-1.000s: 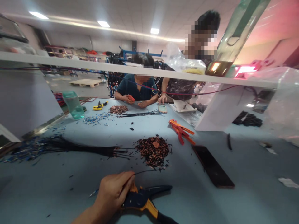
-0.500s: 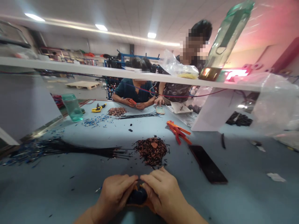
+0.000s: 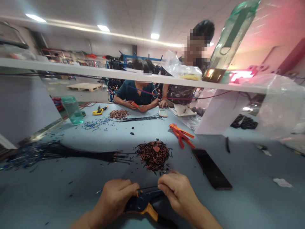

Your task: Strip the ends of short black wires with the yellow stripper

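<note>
- The left hand [image 3: 114,198] is closing its grip around the head of a wire stripper [image 3: 143,203], a blue-and-orange tool lying low at the near edge of the blue counter [image 3: 250,203].
- The right hand [image 3: 177,194] is pinching a thin black wire [image 3: 149,188] that is running across the top of the tool between the two hands; its grip is closed on that wire.
- The tool's handles are pointing toward the person, with the orange one showing beneath the blue one.
- Just beyond the hands, a heap of stripped scraps [image 3: 153,154] in black and copper is sitting on the counter.
- To the left of that heap, a bundle of black wires [image 3: 71,152] is lying lengthwise, with blue pieces scattered around its far left end.
- A dark phone [image 3: 211,168] is lying flat to the right of the heap, and an orange tool [image 3: 182,135] is resting beyond it.
- A green bottle [image 3: 72,109] is standing at the far left of the counter.
- Across the counter, two other people are sitting or standing; one person's hands [image 3: 137,106] are working over another small heap and wire bundle.
</note>
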`<state>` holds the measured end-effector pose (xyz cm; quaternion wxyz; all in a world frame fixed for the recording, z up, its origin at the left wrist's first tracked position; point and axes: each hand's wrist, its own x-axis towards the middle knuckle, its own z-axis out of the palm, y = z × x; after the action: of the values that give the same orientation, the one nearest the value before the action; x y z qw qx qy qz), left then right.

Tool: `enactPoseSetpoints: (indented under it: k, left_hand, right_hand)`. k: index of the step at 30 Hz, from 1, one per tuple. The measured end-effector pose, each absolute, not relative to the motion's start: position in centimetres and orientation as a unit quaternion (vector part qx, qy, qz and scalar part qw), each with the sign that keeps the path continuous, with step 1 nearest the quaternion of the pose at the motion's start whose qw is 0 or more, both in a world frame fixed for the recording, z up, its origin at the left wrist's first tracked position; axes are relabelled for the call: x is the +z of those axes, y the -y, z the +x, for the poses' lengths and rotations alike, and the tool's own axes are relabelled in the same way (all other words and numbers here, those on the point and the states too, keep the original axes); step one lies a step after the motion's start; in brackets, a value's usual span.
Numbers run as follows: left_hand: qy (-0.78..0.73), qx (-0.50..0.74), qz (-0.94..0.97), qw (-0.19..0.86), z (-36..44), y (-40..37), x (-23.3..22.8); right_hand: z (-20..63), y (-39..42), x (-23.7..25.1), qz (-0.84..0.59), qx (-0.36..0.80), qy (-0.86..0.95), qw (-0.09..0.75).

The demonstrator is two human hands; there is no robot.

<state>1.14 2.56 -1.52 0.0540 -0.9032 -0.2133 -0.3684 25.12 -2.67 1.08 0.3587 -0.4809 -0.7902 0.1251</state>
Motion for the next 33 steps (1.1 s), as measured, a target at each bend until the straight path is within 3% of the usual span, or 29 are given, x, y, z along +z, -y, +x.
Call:
enactPoseSetpoints:
  k: [13, 22, 33]
  left_hand:
    - [0.334, -0.364, -0.866, 0.070, 1.4, -2.2, -0.8]
    - [0.185, -0.338, -0.923, 0.004, 3.2, -0.6, -0.5]
    - [0.199, -0.395, -0.893, 0.087, 2.4, -1.0, -1.5]
  right_hand:
    - [23.3, 3.3, 0.5, -0.533, 0.148, 0.753, 0.355]
    - [21.0, 3.8, -1.0, -0.483, 0.108, 0.770, 0.403]
    - [21.6, 3.5, -0.9, -0.463, 0.117, 0.787, 0.390]
